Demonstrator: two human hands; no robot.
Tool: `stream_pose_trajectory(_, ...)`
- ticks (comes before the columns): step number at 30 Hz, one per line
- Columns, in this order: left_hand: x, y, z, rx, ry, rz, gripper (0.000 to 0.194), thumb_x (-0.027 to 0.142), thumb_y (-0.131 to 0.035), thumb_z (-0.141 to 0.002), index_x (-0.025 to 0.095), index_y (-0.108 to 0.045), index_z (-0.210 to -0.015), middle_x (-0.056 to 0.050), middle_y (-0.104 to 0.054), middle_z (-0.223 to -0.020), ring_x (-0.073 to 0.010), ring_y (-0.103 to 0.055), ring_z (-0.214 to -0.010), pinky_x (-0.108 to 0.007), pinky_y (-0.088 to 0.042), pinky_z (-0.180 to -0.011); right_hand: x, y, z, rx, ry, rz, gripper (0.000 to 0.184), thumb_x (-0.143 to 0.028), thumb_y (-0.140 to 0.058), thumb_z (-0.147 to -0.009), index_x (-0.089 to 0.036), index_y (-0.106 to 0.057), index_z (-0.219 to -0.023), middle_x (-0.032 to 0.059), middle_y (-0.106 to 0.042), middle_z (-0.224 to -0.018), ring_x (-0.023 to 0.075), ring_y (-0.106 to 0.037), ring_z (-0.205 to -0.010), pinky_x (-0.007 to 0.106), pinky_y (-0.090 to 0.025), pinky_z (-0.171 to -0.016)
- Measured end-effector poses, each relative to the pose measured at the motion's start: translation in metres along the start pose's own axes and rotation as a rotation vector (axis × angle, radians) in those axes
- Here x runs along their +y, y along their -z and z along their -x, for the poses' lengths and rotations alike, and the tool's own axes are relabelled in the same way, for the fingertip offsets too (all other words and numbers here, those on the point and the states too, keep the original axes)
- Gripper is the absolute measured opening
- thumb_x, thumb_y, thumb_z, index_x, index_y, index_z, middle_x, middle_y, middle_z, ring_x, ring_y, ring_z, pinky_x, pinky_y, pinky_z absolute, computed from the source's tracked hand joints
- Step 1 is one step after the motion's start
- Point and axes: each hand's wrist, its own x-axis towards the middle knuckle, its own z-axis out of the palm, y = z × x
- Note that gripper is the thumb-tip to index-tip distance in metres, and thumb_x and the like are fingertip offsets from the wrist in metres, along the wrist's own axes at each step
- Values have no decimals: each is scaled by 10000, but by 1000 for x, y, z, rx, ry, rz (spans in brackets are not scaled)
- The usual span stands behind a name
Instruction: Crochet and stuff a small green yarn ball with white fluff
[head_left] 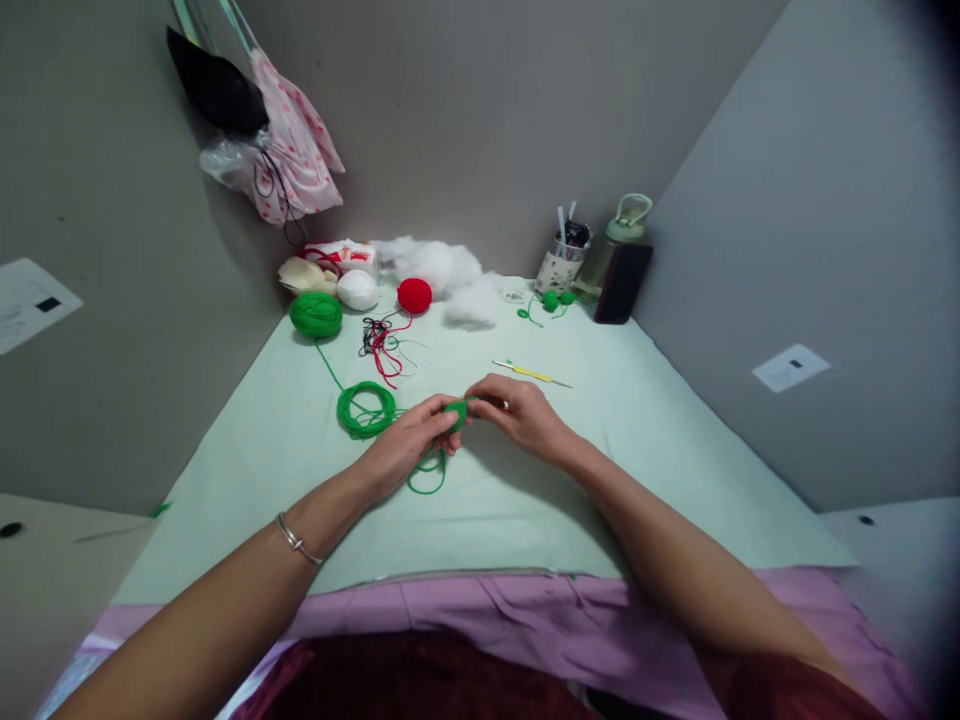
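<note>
My left hand (411, 442) and my right hand (519, 412) meet over the middle of the pale green table cover (637, 440). Both pinch a small green crochet piece (456, 411) between their fingertips. Green yarn trails from the piece in a loop under my left hand to a loose green yarn coil (365, 408). From the coil a strand runs back to the green yarn ball (316, 314). A silver bracelet sits on my left wrist.
A yellow-handled crochet hook (531, 373) lies behind my right hand. At the back are a red yarn ball (414, 295), a white ball (358, 290), stuffing fluff (450, 272), tangled red and black threads (382, 345), small green pieces (553, 300), a pen cup (561, 262), a bottle (615, 250). Bags hang on the wall (277, 150).
</note>
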Motion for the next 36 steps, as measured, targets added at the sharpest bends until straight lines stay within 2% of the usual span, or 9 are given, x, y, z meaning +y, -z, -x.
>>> stream_pose_trajectory(4, 1, 1, 0, 11, -8, 1, 144, 268, -607, -880, 159, -625, -972, -17, -600, -816, -96, -468, -607, -228, -343, -546, -5, 1, 2, 6, 27, -34, 165, -312, -629, -942, -189, -725, -887, 19, -686, -819, 119, -529, -677, 242, -379, -642)
stream_pose_trajectory(7, 4, 1, 1, 9, -10, 7, 149, 276, -599, -879, 166, -611, -979, -11, -590, -851, -72, -413, -555, -216, -283, -494, -6, 1, 3, 14, 4, -88, 201, -341, -633, -942, -176, -718, -867, -5, -639, -727, 104, -463, -617, 235, -351, -598)
stream_pose_trajectory(12, 3, 1, 0, -24, 1, -5, 258, 390, -554, -953, 165, -614, -1064, -53, -643, -938, -79, -491, -582, -224, -350, -533, -1, -1, 3, 60, -69, -165, 228, -377, -628, -935, -172, -697, -860, -36, -544, -636, 95, -387, -563, 237, -318, -560)
stream_pose_trajectory(15, 2, 2, -1, -27, 9, -9, 235, 364, -553, -945, 148, -624, -1005, -52, -639, -895, -85, -500, -580, -229, -362, -534, -3, -1, 3, 53, -63, -173, 225, -375, -638, -928, -174, -704, -850, -37, -534, -628, 96, -378, -567, 238, -319, -563)
stream_pose_trajectory(20, 4, 2, -1, 14, 7, 6, 162, 308, -572, -907, 155, -607, -944, -17, -603, -826, -76, -454, -552, -219, -328, -505, -11, -1, 5, 27, -24, -205, 224, -386, -647, -927, -179, -718, -877, -19, -603, -676, 99, -372, -576, 240, -317, -557)
stream_pose_trajectory(24, 5, 2, -1, 17, 14, 6, 198, 305, -627, -892, 148, -647, -1011, -25, -602, -890, -100, -529, -691, -224, -418, -627, -11, 0, 5, 48, -32, -213, 224, -378, -642, -930, -180, -717, -857, 4, -661, -716, 107, -417, -592, 243, -323, -562)
stream_pose_trajectory(28, 3, 2, -2, 37, -3, -1, 147, 253, -650, -851, 157, -660, -961, -14, -602, -887, -109, -539, -745, -231, -439, -706, -14, -1, 6, 4, -18, -272, 205, -362, -656, -922, -173, -726, -889, 5, -668, -727, 100, -417, -586, 239, -331, -564)
stream_pose_trajectory(32, 3, 4, -2, 71, -15, -11, 94, 194, -645, -812, 164, -655, -901, 9, -583, -811, -93, -514, -703, -206, -415, -671, -15, -2, 7, -11, 6, -246, 191, -348, -651, -928, -173, -729, -938, -16, -611, -702, 93, -381, -580, 235, -324, -563)
stream_pose_trajectory(36, 2, 4, -2, 27, 35, -14, 180, 269, -629, -864, 172, -652, -1014, -16, -637, -858, -99, -526, -638, -222, -414, -586, -12, -1, 5, 79, -11, -182, 203, -368, -640, -936, -185, -710, -988, -58, -471, -610, 94, -356, -552, 235, -318, -557)
